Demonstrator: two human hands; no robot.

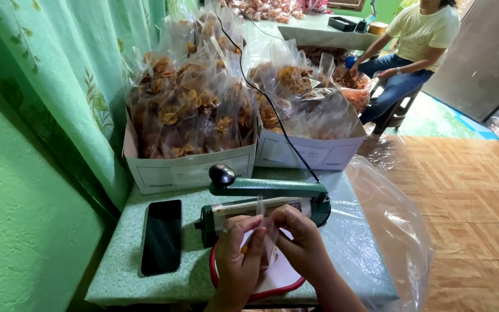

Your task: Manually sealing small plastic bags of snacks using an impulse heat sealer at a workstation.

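Both hands, left hand [239,257] and right hand [300,241], are pinching a small clear bag [268,240] at the sealer [264,203], its arm raised, sealing apparently pending, while filled bags are sitting in boxes [189,167] at twelve o'clock on the table [116,271].

Bare tabletop [347,242] lies open right of the right hand [301,245]. Ahead, the green sealer [267,202] blocks; left of the left hand [239,260], a phone [161,236].
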